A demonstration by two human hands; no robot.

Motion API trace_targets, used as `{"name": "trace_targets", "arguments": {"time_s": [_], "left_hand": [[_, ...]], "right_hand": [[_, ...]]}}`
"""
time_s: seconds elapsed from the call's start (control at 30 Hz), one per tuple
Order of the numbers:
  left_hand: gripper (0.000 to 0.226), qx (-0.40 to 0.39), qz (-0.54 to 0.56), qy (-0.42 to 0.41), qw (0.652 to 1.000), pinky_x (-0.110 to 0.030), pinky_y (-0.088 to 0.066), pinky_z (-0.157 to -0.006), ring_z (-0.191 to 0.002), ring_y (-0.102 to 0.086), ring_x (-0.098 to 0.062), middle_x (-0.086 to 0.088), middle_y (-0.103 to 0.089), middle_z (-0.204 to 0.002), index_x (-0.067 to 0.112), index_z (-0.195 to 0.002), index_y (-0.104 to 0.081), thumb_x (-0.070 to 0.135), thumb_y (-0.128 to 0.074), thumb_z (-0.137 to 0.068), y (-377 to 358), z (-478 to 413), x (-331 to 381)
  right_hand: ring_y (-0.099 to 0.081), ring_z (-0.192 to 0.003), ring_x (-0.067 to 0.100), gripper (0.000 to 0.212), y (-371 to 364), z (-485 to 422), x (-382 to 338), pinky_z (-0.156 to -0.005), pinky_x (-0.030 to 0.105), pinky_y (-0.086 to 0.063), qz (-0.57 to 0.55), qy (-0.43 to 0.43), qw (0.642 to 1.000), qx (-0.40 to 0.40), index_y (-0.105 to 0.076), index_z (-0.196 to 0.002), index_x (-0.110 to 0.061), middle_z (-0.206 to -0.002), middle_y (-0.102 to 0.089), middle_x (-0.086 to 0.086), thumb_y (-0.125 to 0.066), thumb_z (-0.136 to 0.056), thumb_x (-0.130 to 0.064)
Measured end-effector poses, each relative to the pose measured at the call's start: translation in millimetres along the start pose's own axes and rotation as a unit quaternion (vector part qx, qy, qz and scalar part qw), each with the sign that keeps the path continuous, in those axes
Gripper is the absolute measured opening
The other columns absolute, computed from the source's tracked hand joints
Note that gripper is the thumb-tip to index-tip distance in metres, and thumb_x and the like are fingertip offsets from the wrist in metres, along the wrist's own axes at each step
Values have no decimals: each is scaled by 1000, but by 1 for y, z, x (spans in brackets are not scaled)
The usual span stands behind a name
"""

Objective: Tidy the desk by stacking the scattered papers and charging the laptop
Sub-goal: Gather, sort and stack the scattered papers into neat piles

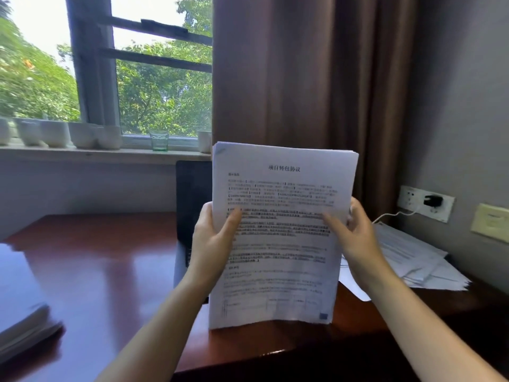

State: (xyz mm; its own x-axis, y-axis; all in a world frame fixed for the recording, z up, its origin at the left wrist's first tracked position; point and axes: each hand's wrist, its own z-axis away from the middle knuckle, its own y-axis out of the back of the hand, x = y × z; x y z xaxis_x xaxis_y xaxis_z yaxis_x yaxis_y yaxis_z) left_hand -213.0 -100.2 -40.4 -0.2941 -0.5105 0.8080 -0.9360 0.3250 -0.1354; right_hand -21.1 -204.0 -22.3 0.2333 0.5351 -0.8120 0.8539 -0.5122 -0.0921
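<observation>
A stack of printed papers stands upright, its bottom edge resting on the red-brown desk. My left hand grips its left edge, thumb across the front sheet. My right hand grips the right edge the same way. Behind the stack stands an open dark laptop, mostly hidden by the papers. More loose sheets lie fanned out on the desk's right side. A black charger plug sits in the wall socket, with a white cable running down toward the desk.
Another pile of papers or books lies at the desk's left front, blurred. Several white cups and a green glass stand on the window sill. A brown curtain hangs behind the desk, a grey wall on the right.
</observation>
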Motion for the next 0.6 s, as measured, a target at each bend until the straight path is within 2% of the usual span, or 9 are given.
{"name": "trace_targets", "arguments": {"time_s": [0.07, 0.13, 0.23, 0.33, 0.47, 0.6], "left_hand": [[16, -2, 46, 34, 998, -27, -57, -69, -89, -71, -16, -4, -72, -99, 18, -105, -60, 25, -60, -91, -1, 6, -7], [13, 1, 76, 63, 995, -24, -56, -66, -87, -71, -15, -1, -74, -95, 18, -104, -63, 20, -56, -92, -2, 14, -16], [14, -10, 78, 90, 993, -19, -55, -63, -84, -72, -11, 6, -75, -90, 18, -104, -63, 17, -56, -92, -2, 23, -30], [12, -19, 59, 87, 994, -16, -54, -61, -83, -71, -7, 13, -74, -85, 20, -99, -62, 12, -56, -93, -3, 23, -38], [12, -51, 24, 64, 996, -20, -55, -62, -82, -72, -11, 7, -74, -87, 19, -99, -62, 11, -55, -94, -6, 11, -43], [13, -67, -26, 121, 990, -29, -57, -64, -83, -71, -16, 0, -72, -94, 24, -99, -60, 13, -54, -95, -12, -9, -56]], "right_hand": [[-69, -91, 8, 26, 3, 8, 13, -66, 18, -54, 13, -26, 1000, -2, -57, -110, -18, -99, -72, -8, -59, -88, -5], [-67, -92, 4, 27, 4, 19, 28, -69, 15, -53, 48, -47, 998, -7, -58, -109, -21, -98, -72, -10, -58, -89, -3], [-62, -94, -2, 31, 6, 29, 42, -72, 10, -51, 91, -75, 993, -7, -55, -112, -25, -104, -67, -11, -54, -92, -1], [-59, -92, -6, 37, 7, 27, 45, -67, 6, -49, 124, -94, 988, -12, -55, -104, -31, -101, -64, -14, -49, -92, 4], [-63, -88, -3, 38, 10, 16, 44, -66, 10, -51, 154, -102, 983, -13, -57, -97, -30, -96, -67, -13, -50, -89, 7], [-66, -93, 7, 43, 23, 5, 46, -74, 22, -55, 166, -128, 978, -11, -60, -98, -29, -98, -70, -8, -49, -86, 11]]}}
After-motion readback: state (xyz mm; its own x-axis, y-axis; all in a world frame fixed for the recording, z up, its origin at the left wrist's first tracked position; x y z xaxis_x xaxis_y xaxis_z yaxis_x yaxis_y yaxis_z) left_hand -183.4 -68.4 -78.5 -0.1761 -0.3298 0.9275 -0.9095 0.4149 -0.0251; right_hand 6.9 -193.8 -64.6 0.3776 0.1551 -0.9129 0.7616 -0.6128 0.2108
